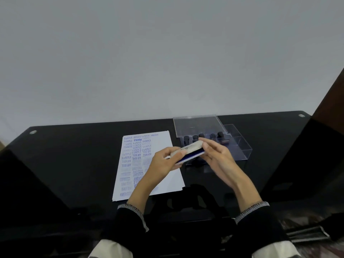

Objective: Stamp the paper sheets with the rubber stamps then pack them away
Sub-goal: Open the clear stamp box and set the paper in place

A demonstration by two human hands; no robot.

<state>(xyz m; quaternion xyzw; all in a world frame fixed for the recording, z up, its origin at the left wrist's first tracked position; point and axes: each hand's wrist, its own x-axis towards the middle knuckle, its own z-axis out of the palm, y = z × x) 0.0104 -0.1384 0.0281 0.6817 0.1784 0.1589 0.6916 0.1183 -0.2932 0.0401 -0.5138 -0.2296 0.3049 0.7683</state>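
Closing the ink pad [188,152] appears to be the step in hand: it is held above the worktop [74,164], just in front of the clear case [240,146]. The left hand [163,162] is curled round its left end, while the right hand [216,155] pinches the right end with thumb and fingertips. The stamped paper sheets [130,164] lie left of the case, and the rubber stamps [202,137] stand inside it. Both halves should be squared before being pressed together, with inky faces kept off fingers and sheets.

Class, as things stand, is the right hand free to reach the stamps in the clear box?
Probably not yet: the right hand and the left hand both hold the ink pad. The box is open, and the stamps lie just behind.
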